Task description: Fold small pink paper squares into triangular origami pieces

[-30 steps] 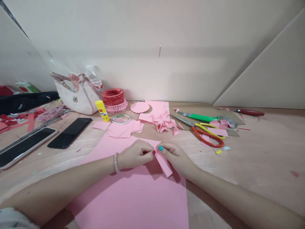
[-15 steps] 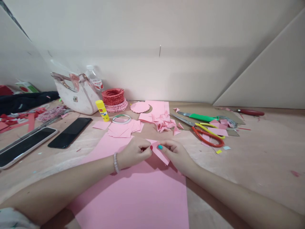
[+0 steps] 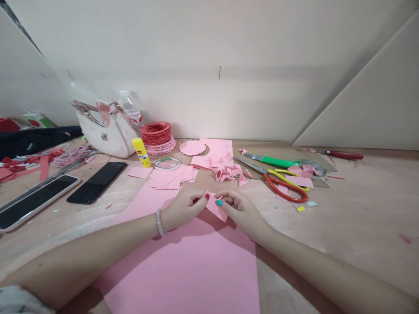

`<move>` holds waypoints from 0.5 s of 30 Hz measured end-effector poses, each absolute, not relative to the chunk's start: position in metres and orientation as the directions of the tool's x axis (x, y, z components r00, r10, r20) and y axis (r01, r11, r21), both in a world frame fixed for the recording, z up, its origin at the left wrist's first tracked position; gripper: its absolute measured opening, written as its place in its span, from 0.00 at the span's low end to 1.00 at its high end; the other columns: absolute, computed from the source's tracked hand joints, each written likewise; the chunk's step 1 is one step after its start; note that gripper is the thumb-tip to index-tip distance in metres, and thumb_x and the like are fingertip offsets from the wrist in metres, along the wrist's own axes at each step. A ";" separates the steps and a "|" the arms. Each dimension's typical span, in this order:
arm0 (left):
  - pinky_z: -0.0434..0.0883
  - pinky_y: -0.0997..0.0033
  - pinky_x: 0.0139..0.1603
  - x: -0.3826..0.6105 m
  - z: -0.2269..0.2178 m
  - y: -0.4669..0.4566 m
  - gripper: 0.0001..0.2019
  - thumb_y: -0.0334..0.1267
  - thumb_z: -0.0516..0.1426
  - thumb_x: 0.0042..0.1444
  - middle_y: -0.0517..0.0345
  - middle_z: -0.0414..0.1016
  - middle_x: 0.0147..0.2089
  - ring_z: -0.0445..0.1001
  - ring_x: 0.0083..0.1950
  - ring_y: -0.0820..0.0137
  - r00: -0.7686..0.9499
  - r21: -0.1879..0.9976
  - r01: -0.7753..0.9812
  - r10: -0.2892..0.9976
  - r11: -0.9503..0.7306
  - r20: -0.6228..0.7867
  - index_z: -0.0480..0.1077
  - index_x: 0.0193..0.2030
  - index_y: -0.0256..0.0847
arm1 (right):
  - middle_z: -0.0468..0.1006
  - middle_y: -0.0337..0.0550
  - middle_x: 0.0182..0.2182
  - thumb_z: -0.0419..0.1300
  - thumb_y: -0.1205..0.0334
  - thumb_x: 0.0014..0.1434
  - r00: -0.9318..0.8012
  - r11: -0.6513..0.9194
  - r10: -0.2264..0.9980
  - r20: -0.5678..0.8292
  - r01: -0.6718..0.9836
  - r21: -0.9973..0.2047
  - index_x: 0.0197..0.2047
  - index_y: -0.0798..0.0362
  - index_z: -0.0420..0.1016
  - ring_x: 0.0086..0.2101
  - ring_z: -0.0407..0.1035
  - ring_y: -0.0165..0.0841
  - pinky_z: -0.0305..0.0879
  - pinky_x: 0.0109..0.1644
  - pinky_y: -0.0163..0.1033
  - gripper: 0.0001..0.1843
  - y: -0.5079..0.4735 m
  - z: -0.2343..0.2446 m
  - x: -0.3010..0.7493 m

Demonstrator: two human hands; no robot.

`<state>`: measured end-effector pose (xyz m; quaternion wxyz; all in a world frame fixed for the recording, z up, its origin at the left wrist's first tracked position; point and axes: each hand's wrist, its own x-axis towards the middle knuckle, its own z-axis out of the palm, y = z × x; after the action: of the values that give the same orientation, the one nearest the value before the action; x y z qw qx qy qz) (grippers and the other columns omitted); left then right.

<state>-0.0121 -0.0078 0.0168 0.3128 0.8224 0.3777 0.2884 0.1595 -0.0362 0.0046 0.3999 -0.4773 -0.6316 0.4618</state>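
I watch one small pink paper held over the far part of one large pink sheet, pinched between thumb and fingers by both the left hand and the right hand. Left of that sheet I count two phones. Beyond its far left stand one glue stick, one white handbag and one bottle; I can't tell what the last two contain. One pair of scissors lies beyond its far right.

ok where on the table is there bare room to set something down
Widest: the table right of the scissors, barring a few scraps. Smaller: between the black phone and the big pink sheet. Crowded: along the back, from handbag to scissors.
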 end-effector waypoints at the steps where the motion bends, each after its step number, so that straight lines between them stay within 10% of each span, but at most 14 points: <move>1: 0.52 0.78 0.20 -0.012 0.017 -0.007 0.16 0.37 0.44 0.56 0.66 0.51 0.17 0.52 0.19 0.79 0.531 0.788 0.420 0.826 -0.451 0.189 0.52 0.17 0.37 | 0.64 0.32 0.18 0.53 0.64 0.53 -0.197 0.111 0.978 0.068 0.217 -0.970 0.38 0.52 0.69 0.18 0.58 0.25 0.54 0.21 0.30 0.09 -0.036 0.005 0.160; 7: 0.58 0.80 0.22 -0.011 0.018 -0.008 0.17 0.40 0.49 0.55 0.61 0.66 0.30 0.60 0.22 0.78 0.594 0.891 0.276 0.793 -0.360 0.136 0.58 0.51 0.39 | 0.75 0.41 0.31 0.56 0.63 0.49 -0.200 0.017 0.979 0.039 -0.111 -0.994 0.29 0.52 0.75 0.35 0.68 0.33 0.63 0.40 0.38 0.07 -0.033 0.008 0.164; 11: 0.59 0.79 0.26 -0.011 0.022 -0.009 0.10 0.35 0.53 0.50 0.58 0.69 0.32 0.62 0.27 0.76 0.664 0.745 0.382 0.723 -0.546 0.189 0.67 0.40 0.37 | 0.75 0.43 0.34 0.51 0.64 0.49 -0.331 -0.159 0.943 -0.031 -0.368 -0.916 0.32 0.51 0.74 0.37 0.69 0.37 0.65 0.40 0.43 0.11 -0.032 0.007 0.167; 15: 0.60 0.79 0.27 -0.011 0.024 -0.008 0.07 0.32 0.49 0.53 0.60 0.68 0.26 0.62 0.26 0.77 0.689 0.715 0.396 0.701 -0.576 0.184 0.68 0.32 0.36 | 0.75 0.43 0.29 0.53 0.67 0.48 -0.326 -0.118 0.945 -0.024 -0.272 -0.955 0.32 0.54 0.73 0.31 0.69 0.32 0.64 0.33 0.36 0.09 -0.030 0.006 0.165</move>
<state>-0.0114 -0.0084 0.0243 0.3309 0.8572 0.3200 0.2309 0.1651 -0.0300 0.0056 0.4615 -0.3523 -0.4775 0.6595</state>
